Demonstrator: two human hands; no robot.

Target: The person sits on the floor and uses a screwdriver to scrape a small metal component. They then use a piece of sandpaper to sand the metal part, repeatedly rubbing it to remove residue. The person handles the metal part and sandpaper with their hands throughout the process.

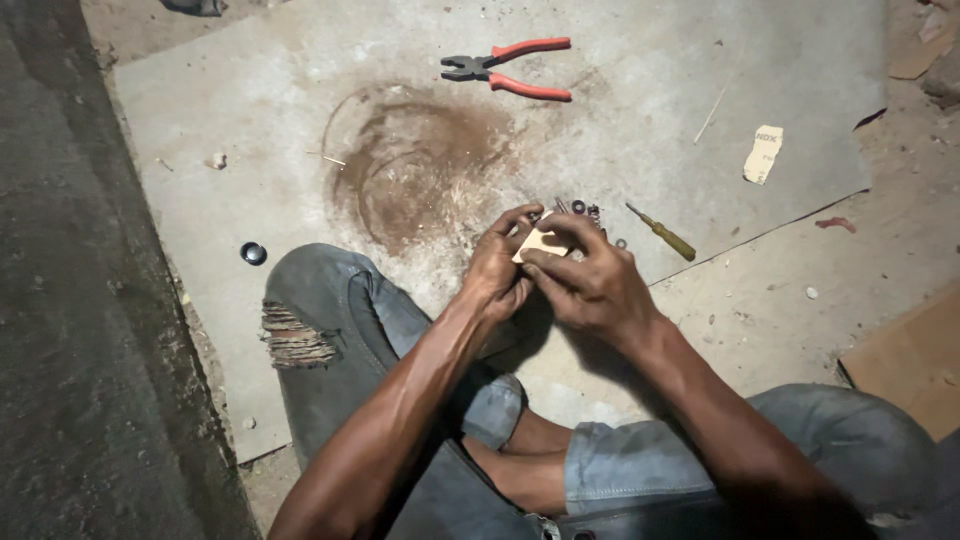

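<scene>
Both my hands meet over the floor in front of my crossed legs. My left hand (pixel 497 268) and my right hand (pixel 590 280) together pinch a small pale tan piece (pixel 541 243), flat and roughly square. Fingers cover most of it. Just beyond my fingertips lies a little heap of dark small metal parts (pixel 583 210), nuts or washers. A screwdriver with a yellow handle (pixel 664 234) lies on the floor right of my hands.
Pliers with red handles (pixel 508 69) lie at the far side of the grey sheet (pixel 250 120), beyond a brown rust-coloured stain (pixel 420 160). A black ring (pixel 253 253) sits by my left knee. A torn paper scrap (pixel 763 153) and cardboard (pixel 910 360) are to the right.
</scene>
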